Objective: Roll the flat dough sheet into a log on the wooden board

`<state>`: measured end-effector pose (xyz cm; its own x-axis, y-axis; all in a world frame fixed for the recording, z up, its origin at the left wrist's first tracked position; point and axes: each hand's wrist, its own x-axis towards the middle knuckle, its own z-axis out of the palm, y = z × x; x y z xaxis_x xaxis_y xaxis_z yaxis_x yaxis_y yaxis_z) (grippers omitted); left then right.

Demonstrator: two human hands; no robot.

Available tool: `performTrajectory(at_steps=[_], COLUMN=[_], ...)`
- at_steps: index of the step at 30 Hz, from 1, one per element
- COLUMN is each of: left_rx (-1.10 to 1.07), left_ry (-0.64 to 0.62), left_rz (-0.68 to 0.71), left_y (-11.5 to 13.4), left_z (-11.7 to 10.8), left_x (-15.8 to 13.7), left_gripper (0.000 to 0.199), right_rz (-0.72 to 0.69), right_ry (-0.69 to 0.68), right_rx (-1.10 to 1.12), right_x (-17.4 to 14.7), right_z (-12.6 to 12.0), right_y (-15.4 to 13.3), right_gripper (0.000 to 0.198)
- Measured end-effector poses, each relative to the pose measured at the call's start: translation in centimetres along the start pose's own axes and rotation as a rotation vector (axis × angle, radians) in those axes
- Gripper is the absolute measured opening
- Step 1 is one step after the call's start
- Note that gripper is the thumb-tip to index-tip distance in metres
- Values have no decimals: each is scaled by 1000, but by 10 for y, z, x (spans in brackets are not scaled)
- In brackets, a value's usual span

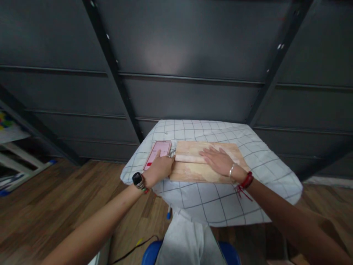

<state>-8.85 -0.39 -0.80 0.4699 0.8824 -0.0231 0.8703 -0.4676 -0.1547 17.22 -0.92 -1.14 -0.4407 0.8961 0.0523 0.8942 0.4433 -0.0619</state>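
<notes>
A wooden board lies on the checked cloth, with a pale, long cylinder across it; I cannot tell if it is dough or a rolling pin. My right hand rests flat over the cylinder's right part, fingers stretched out, hiding that end. At the board's left edge is my left hand, its index finger extended onto the screen of a pink-edged phone. The other left fingers are curled and partly hidden beside the cylinder's left end. A small dark item lies between phone and board.
A white cloth with dark grid lines covers the small table. Behind it rises a dark grey panelled wall. A white shelf rack stands at the left on the wooden floor. Below, a blue seat and a black cable show.
</notes>
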Motion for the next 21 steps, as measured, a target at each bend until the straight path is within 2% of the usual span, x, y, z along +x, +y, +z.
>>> performTrajectory(at_steps=[4, 6, 10, 12, 18, 21], left_rx=[33, 32, 10, 3, 33, 88], left_ry=[-62, -49, -27, -43, -24, -14], left_rz=[35, 53, 59, 58, 108, 127], left_y=[-4, -5, -6, -6, -9, -9], left_z=[-3, -2, 1, 0, 1, 2], left_x=[1, 1, 0, 1, 2, 2], left_gripper=[35, 35, 35, 34, 39, 36], right_rz=[46, 4, -109, -115, -8, -43], right_ry=[-18, -14, 9, 18, 49, 58], right_rx=[16, 33, 11, -5, 37, 59], right_x=[24, 16, -20, -24, 34, 33], right_z=[-8, -7, 0, 2, -6, -5], right_y=[8, 5, -8, -9, 14, 14], right_gripper=[50, 51, 51, 52, 50, 49])
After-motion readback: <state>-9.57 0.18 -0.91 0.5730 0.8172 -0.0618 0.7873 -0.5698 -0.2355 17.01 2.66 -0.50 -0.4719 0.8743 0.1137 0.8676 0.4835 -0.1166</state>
